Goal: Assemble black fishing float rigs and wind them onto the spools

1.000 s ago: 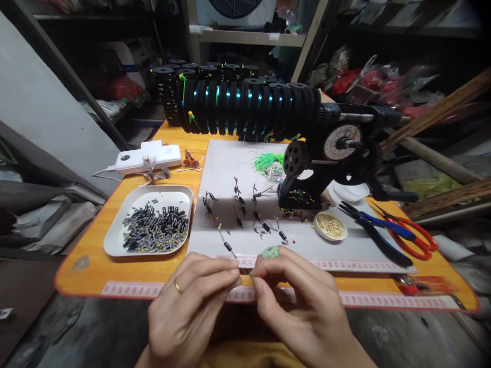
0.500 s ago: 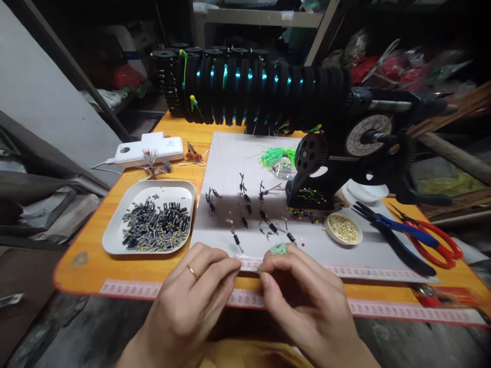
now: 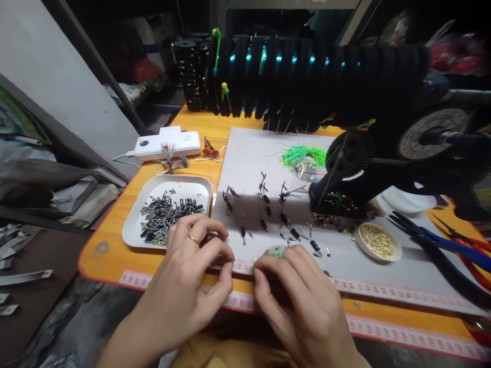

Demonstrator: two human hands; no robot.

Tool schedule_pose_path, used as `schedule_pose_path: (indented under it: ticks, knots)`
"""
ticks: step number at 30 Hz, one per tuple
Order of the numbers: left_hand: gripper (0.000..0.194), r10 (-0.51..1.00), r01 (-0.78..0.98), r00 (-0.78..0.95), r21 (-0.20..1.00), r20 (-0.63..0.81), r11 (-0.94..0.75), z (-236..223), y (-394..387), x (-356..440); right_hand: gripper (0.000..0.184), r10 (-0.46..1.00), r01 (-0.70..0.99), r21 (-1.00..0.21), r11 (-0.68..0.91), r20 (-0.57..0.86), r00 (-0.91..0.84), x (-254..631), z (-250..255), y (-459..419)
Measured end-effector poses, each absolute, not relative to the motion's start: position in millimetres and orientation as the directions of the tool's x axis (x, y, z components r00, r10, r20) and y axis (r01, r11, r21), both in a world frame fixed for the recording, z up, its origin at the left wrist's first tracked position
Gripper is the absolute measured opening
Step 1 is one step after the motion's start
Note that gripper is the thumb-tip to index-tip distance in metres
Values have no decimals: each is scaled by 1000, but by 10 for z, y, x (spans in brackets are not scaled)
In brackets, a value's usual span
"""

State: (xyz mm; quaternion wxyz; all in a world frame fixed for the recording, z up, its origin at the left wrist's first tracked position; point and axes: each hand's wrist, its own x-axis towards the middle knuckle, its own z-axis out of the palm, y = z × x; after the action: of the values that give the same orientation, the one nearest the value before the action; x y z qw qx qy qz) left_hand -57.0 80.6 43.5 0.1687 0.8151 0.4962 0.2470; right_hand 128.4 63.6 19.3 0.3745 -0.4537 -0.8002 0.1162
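My left hand (image 3: 197, 268), with a gold ring, is at the board's front edge, its thumb and index fingertips pressed together. Across a small gap, my right hand (image 3: 301, 294) pinches thumb to index, a green wrap around one finger. A tiny pale bit shows at the right fingertips, too small to name; anything in the left pinch is hidden. Under both hands runs a pink-and-white measuring tape (image 3: 243, 267). Just beyond them, several small black cylinders (image 3: 294, 234) with thin stems lie on the white board (image 3: 245, 153). A white tray (image 3: 128, 225) of grey and black pieces stands beside my left hand.
A black machine with ribbed spools (image 3: 291, 76) spans the back. Green strands (image 3: 305, 155) lie before it. To the right are a dish of gold bits (image 3: 378, 241), blue-handled pliers (image 3: 441, 245) and red-handled scissors (image 3: 477, 271). A white power bank (image 3: 166, 145) sits back left.
The view has turned left, so the table's things appear further right. My left fingers have curled in and drawn slightly away from my right hand, which keeps its pinch.
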Motion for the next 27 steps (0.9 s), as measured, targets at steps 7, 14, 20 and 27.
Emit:
schedule_pose_path:
  ticks: [7,14,20,27]
  knots:
    - [9,914,766,365,501,177,-403,457,847,-756,9,821,660,-503,558,447,-355,1113,169,691]
    - [10,909,753,392,519,139,-404,502,881,-812,11,807,664,-472,580,442,-392,1091,134,715]
    - [10,911,738,394,548,123,-393,495,904,-817,13,793,664,-450,597,457,-404,1103,118,712]
    - [11,906,736,395,536,155,-413,485,898,-808,12,798,673,-448,589,457,-393,1121,134,700]
